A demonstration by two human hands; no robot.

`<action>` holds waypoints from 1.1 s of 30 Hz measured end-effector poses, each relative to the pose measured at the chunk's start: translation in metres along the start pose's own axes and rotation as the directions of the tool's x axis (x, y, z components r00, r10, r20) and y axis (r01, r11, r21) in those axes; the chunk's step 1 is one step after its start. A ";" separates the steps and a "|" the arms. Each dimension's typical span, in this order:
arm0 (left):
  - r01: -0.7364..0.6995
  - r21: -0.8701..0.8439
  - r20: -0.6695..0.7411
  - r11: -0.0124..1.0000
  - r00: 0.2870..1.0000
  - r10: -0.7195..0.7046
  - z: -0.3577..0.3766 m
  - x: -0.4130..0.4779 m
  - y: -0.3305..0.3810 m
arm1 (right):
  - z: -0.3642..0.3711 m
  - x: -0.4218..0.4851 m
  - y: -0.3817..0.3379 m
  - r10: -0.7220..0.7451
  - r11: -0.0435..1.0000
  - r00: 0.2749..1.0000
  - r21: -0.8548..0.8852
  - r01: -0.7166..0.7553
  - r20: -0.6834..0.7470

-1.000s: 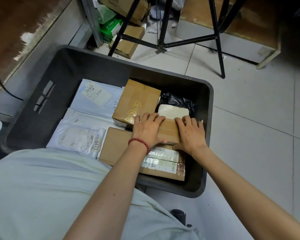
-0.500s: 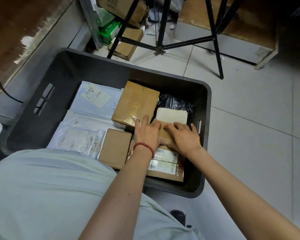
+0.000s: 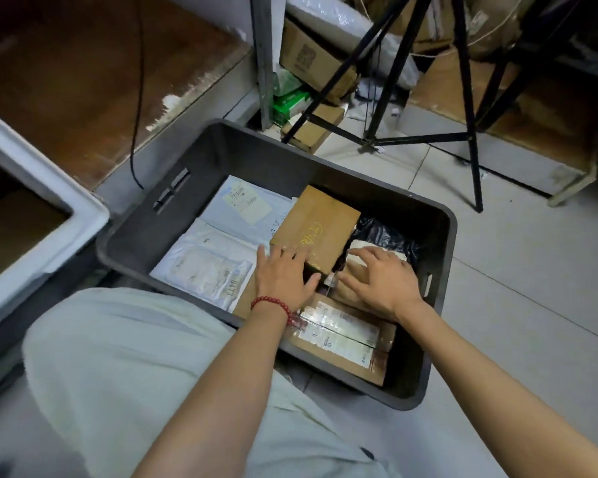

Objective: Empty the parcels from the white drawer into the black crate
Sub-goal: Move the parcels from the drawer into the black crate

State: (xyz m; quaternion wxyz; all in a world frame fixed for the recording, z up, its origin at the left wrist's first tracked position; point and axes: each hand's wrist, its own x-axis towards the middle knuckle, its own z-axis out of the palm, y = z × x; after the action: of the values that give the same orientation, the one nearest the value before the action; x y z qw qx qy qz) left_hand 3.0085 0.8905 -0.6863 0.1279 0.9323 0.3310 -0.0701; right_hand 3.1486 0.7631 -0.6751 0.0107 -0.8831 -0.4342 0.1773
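Observation:
The black crate (image 3: pixel 242 146) stands on the floor in front of me and holds several parcels. White mailer bags (image 3: pixel 204 267) lie in its left half. A brown box with gold writing (image 3: pixel 320 222) lies in the middle, and a labelled cardboard parcel (image 3: pixel 346 339) sits at the near right. My left hand (image 3: pixel 283 276), with a red bead bracelet, lies flat with spread fingers against the near end of the brown box. My right hand (image 3: pixel 382 276) rests with spread fingers on a small brown parcel (image 3: pixel 351 291), beside a black bag (image 3: pixel 384 232). The white drawer (image 3: pixel 66 205) shows at the left edge.
A black tripod (image 3: pixel 463 108) stands on the tiled floor behind the crate. Cardboard boxes (image 3: pixel 311 56) and a green pack (image 3: pixel 290 103) crowd the shelf foot beyond it. A dark cable (image 3: pixel 139 98) hangs over the brown board on the left.
The view has tilted up and left, bringing the white drawer into sight. My left hand slid left off the small parcel onto the brown box's near end; my right hand stays on the small parcel.

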 end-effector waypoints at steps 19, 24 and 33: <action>0.777 -0.117 -0.366 0.619 0.546 -0.754 -0.153 -0.200 -0.260 | -0.073 -0.003 -0.353 -0.706 0.705 0.705 0.017 0.709 -0.069; 0.832 -0.168 -0.308 0.528 0.465 -0.830 -0.129 -0.268 -0.284 | -0.042 -0.031 -0.420 -0.779 0.626 0.625 0.016 0.779 0.059; 0.842 -0.192 -0.243 0.505 0.457 -0.855 -0.090 -0.304 -0.321 | 0.005 -0.018 -0.463 -0.705 0.688 0.688 -0.069 0.722 0.170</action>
State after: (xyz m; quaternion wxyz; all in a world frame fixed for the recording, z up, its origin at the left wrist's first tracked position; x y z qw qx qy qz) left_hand 2.5744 0.9738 -0.5965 0.0437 0.6391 0.7674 0.0285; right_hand 2.7834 1.0372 -0.5947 -0.0071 -0.6293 -0.7541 0.1875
